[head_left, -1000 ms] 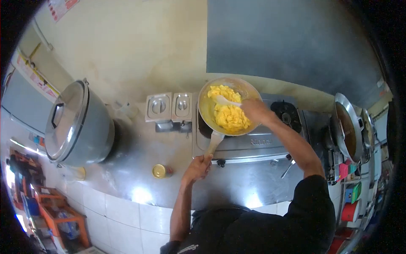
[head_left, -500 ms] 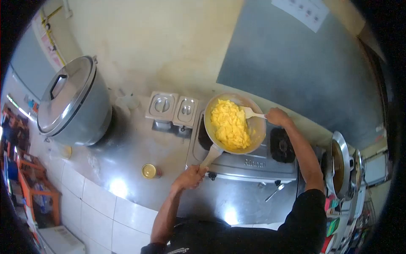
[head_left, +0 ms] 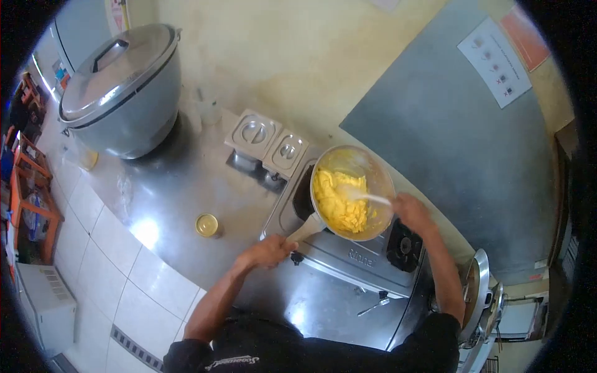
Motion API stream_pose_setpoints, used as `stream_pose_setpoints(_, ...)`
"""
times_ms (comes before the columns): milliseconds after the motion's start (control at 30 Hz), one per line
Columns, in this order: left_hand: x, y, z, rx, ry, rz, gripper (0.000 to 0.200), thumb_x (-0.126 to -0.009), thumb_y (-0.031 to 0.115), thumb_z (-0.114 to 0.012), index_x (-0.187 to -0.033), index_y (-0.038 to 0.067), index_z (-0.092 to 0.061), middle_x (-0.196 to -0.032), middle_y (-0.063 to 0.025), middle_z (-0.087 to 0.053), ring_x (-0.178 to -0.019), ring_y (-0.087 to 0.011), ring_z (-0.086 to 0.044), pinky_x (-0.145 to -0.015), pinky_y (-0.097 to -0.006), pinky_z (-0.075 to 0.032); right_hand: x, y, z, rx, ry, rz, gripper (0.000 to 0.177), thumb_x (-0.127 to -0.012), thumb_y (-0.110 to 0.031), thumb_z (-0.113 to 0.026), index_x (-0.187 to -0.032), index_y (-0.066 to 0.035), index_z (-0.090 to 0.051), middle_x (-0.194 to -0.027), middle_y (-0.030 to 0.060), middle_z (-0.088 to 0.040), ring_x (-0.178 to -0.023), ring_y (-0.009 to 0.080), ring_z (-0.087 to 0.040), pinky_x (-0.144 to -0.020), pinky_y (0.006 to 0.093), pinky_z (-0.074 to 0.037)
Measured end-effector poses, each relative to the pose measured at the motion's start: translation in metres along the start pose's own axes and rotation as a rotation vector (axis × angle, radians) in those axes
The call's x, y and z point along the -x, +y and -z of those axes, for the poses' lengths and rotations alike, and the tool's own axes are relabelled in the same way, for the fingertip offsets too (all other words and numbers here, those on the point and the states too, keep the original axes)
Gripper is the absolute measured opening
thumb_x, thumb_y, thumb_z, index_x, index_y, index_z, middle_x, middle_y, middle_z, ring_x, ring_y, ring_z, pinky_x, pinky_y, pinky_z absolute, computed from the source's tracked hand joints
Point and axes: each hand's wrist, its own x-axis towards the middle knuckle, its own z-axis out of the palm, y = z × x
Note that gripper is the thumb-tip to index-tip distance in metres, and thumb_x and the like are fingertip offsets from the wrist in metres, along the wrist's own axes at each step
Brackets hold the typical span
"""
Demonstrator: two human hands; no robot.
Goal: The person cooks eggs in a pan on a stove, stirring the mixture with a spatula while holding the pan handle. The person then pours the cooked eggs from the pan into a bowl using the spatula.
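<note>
A round pan (head_left: 380, 217) sits over the left part of the gas stove (head_left: 348, 258), with soft yellow scrambled eggs (head_left: 336, 200) gathered in its left half. My left hand (head_left: 270, 251) is closed around the light-coloured pan handle (head_left: 307, 229). Closed on the end of a pale spatula (head_left: 372, 198), my right hand (head_left: 412, 213) is at the pan's right rim. The spatula's blade is blurred and partly in the eggs.
Two lidded steel containers (head_left: 255, 133) stand left of the stove. A large lidded pot (head_left: 134, 102) is further left, a small gold-lidded jar (head_left: 206, 225) nearer me. Right of the pan is another burner (head_left: 405, 245); a metal utensil (head_left: 373, 306) lies in front.
The view has turned and shifted. The spatula has moved deeper across the eggs, which are now more bunched. Both hands keep their holds.
</note>
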Motion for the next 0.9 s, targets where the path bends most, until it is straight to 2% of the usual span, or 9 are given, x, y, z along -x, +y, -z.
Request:
stream_pose_setpoints(67, -0.005, -0.006, 0.001, -0.021, 0.001, -0.044, 0.046, -0.096, 0.042, -0.047, -0.08, 0.001, -0.057, -0.059, -0.006, -0.052, -0.046, -0.0177, -0.051, -0.045, -0.0331, -0.044, 0.032, -0.033, -0.006, 0.265, -0.046, 0.193, 0.024, -0.09, -0.02, -0.054, -0.11, -0.008, -0.062, -0.088, 0.0165, -0.06, -0.077, 0.0335, -0.059, -0.068, 0.0452, -0.05)
stream_pose_setpoints(233, -0.003, -0.005, -0.001, -0.035, 0.023, -0.041, 0.047, -0.096, 0.04, -0.046, -0.081, -0.002, -0.056, -0.059, -0.0093, -0.054, -0.045, -0.019, -0.052, -0.045, -0.034, -0.044, 0.06, -0.065, 0.0, 0.339, 0.062, 0.046, 0.032, -0.087, -0.018, -0.056, -0.117, -0.011, -0.061, -0.082, 0.0139, -0.058, -0.073, 0.0344, -0.06, -0.063, 0.0467, -0.048)
stream_pose_setpoints(333, -0.001, -0.005, -0.002, 0.05, 0.02, -0.037, 0.047, -0.096, 0.04, -0.046, -0.08, -0.003, -0.056, -0.057, -0.01, -0.053, -0.044, -0.0198, -0.053, -0.043, -0.035, -0.043, 0.069, -0.103, 0.05, 0.364, -0.002, -0.086, 0.025, -0.086, -0.016, -0.056, -0.109, -0.009, -0.063, -0.081, 0.0147, -0.061, -0.075, 0.0354, -0.062, -0.064, 0.0482, -0.049)
stream_pose_setpoints(400, -0.006, -0.009, -0.002, 0.04, -0.009, -0.031, 0.046, -0.096, 0.043, -0.048, -0.08, 0.0, -0.054, -0.059, -0.0062, -0.05, -0.045, -0.0161, -0.049, -0.042, -0.0313, -0.041, 0.07, -0.108, 0.056, 0.383, -0.231, -0.046, 0.018, -0.084, -0.013, -0.057, -0.1, -0.007, -0.064, -0.08, 0.0166, -0.064, -0.078, 0.0359, -0.064, -0.066, 0.0499, -0.049)
stream_pose_setpoints(500, -0.004, -0.006, 0.002, 0.025, -0.015, -0.04, 0.045, -0.095, 0.046, -0.05, -0.079, 0.003, -0.053, -0.06, -0.0018, -0.047, -0.046, -0.0121, -0.045, -0.04, -0.0276, -0.039, 0.058, -0.106, 0.008, 0.366, -0.252, -0.108, 0.013, -0.084, -0.013, -0.055, -0.093, -0.006, -0.063, -0.081, 0.0181, -0.065, -0.078, 0.0368, -0.065, -0.066, 0.05, -0.05)
stream_pose_setpoints(633, -0.004, -0.009, -0.002, 0.094, -0.012, -0.033, 0.045, -0.095, 0.044, -0.049, -0.078, 0.003, -0.052, -0.058, -0.0008, -0.045, -0.043, -0.0119, -0.043, -0.038, -0.0275, -0.037, 0.022, -0.105, -0.026, 0.385, -0.02, -0.117, 0.018, -0.087, -0.015, -0.053, -0.099, -0.007, -0.064, -0.081, 0.0172, -0.066, -0.075, 0.0372, -0.066, -0.065, 0.0494, -0.052)
stream_pose_setpoints(767, -0.002, -0.003, 0.0, 0.065, 0.006, -0.037, 0.044, -0.095, 0.043, -0.049, -0.077, 0.003, -0.051, -0.057, -0.0008, -0.045, -0.041, -0.0119, -0.041, -0.037, -0.0276, -0.036, 0.021, -0.122, 0.031, 0.468, 0.021, -0.077, 0.019, -0.087, -0.016, -0.055, -0.1, -0.008, -0.065, -0.081, 0.0151, -0.066, -0.075, 0.0358, -0.066, -0.066, 0.047, -0.053)
stream_pose_setpoints(867, -0.005, -0.009, -0.001, 0.044, -0.028, -0.048, 0.044, -0.097, 0.041, -0.047, -0.078, 0.001, -0.052, -0.061, -0.0055, -0.05, -0.047, -0.016, -0.051, -0.04, -0.0316, -0.043, 0.041, -0.142, 0.085, 0.538, -0.107, -0.047, 0.018, -0.085, -0.018, -0.058, -0.098, -0.009, -0.067, -0.078, 0.0143, -0.065, -0.076, 0.0349, -0.065, -0.067, 0.0447, -0.053)
stream_pose_setpoints(900, -0.005, -0.009, -0.001, 0.052, -0.022, -0.048, 0.044, -0.097, 0.04, -0.047, -0.078, 0.001, -0.052, -0.061, -0.0058, -0.05, -0.046, -0.0162, -0.051, -0.039, -0.0315, -0.043, 0.046, -0.148, 0.094, 0.565, -0.263, -0.08, 0.017, -0.084, -0.018, -0.059, -0.096, -0.009, -0.068, -0.077, 0.0144, -0.065, -0.075, 0.0349, -0.065, -0.067, 0.0454, -0.053)
